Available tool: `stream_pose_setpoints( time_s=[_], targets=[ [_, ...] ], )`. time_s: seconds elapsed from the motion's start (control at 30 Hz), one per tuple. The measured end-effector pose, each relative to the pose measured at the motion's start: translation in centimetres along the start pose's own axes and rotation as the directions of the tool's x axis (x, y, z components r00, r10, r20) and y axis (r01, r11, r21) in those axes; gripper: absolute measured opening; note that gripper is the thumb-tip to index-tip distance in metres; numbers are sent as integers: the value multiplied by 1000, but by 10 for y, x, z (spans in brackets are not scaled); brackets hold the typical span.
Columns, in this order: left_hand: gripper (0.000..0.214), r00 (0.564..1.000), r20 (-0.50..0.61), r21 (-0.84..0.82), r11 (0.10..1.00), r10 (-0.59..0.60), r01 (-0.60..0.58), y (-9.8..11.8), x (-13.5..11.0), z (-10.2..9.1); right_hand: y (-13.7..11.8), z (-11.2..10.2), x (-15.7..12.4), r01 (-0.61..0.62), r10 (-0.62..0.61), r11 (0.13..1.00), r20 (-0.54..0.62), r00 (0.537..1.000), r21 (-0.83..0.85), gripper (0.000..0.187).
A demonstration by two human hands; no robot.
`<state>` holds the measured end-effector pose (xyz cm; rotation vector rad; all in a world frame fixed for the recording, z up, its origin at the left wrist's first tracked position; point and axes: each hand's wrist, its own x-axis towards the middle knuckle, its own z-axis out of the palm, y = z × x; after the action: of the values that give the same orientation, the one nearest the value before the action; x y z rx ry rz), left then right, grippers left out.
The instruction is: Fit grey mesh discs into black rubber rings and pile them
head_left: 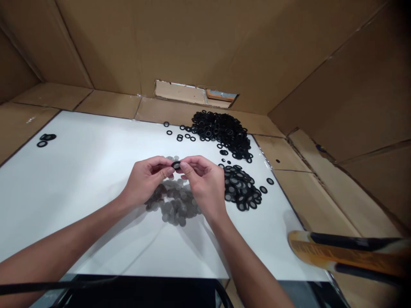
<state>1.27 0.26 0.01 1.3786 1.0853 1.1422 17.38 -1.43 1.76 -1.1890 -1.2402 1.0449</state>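
Note:
Both my left hand and my right hand pinch a small black rubber ring between thumbs and fingertips, above the white board. Whether it has a disc inside is hidden. Directly below my hands lies a loose spread of grey mesh discs. To the right of my right hand sits a heap of black rings with grey mesh centres. A larger heap of plain black rubber rings lies farther back, with several strays scattered to its left.
The white board lies inside a cardboard enclosure with a cut-out notch in its back wall. Several black rings lie at the far left. A blurred orange-and-black object intrudes at lower right, and a black cable crosses lower left.

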Motion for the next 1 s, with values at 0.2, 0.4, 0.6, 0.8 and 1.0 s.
stream_pose_setpoints(
  time_s=[0.2,0.4,0.6,0.8,1.0],
  targets=[
    [11,986,-104,93,988,133,-124,3,-2,-3,-2,1,-3,179,-180,983,-2,984,-33,4],
    [10,735,-148,350,730,661,-587,9,-7,-10,-2,2,-10,638,-678,683,16,735,-355,24],
    [29,484,-7,458,433,875,-776,17,-14,-18,0,0,-19,740,-862,390,66,503,-549,31],
    [33,482,43,442,417,875,-795,21,-18,-17,0,1,-24,703,-850,421,21,526,-574,33],
    [30,523,4,407,477,852,-779,18,-19,-16,-7,-2,-23,715,-789,542,26,614,-442,27]
  ],
)
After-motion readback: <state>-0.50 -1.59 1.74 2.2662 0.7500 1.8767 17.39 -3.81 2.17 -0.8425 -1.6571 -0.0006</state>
